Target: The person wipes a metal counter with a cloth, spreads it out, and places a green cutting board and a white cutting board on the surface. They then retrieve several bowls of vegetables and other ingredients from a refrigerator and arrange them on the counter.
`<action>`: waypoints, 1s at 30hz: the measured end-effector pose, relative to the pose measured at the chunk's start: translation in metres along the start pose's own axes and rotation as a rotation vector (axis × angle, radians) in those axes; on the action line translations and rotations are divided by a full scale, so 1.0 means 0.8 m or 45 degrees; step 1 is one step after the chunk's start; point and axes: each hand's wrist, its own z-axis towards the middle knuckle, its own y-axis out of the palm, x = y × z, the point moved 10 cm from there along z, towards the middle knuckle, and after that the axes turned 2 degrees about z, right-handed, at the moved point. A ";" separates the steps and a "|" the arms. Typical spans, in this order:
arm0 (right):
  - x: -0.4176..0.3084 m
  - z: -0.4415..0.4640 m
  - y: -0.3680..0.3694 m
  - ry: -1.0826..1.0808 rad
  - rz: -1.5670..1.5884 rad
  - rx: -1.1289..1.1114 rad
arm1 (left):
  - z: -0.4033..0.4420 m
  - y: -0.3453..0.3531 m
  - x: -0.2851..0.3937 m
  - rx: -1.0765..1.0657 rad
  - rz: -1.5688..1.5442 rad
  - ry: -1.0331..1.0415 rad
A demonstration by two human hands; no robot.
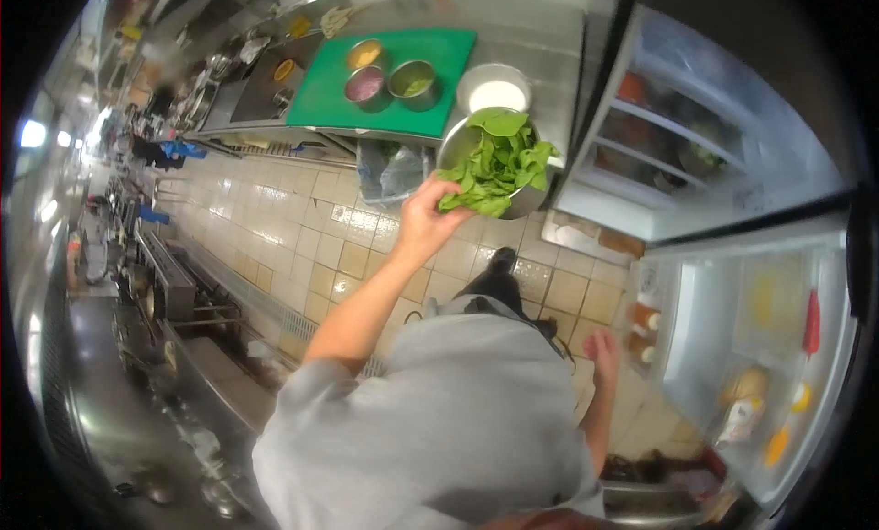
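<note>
My left hand [430, 221] is closed on the near left edge of a metal bowl [526, 202] heaped with green leaves [499, 164]. The bowl is in front of me, close to the counter's edge. Behind it a round container of white contents [494, 89] stands on the steel counter. My right hand [600, 347] hangs low at my right side near the open fridge door; its fingers are small and blurred, and nothing shows in it.
A green board [320, 95] holds metal pots of chopped food [414, 83]. A lined bin [392, 171] stands below. The fridge [613, 200] is open at the right, its door [682, 319] swung out. Tiled floor [311, 210] lies between counters.
</note>
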 end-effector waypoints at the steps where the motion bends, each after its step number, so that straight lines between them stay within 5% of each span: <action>1: -0.005 -0.004 0.007 -0.018 -0.026 -0.018 | 0.003 -0.024 0.002 0.074 0.062 0.054; 9: 0.005 -0.068 0.073 0.117 0.551 0.359 | 0.097 -0.296 -0.143 0.696 -0.001 -0.013; 14: 0.032 -0.021 0.158 0.005 0.472 0.178 | 0.173 -0.440 -0.251 0.920 0.307 0.090; 16: 0.013 -0.009 0.210 -0.020 0.391 0.104 | 0.200 -0.456 -0.321 0.897 0.465 -0.178; 21: -0.058 0.012 0.304 -0.348 -0.051 -0.117 | 0.248 -0.458 -0.417 0.890 0.565 -0.319; 24: -0.084 0.004 0.321 -0.179 -0.050 -0.082 | 0.267 -0.446 -0.457 0.911 0.561 -0.356; 26: -0.074 0.010 0.307 -0.126 -0.012 -0.034 | 0.291 -0.421 -0.482 0.616 0.533 -0.451; 30: -0.059 0.000 0.266 -0.073 -0.006 0.124 | 0.305 -0.412 -0.510 0.443 0.764 -0.184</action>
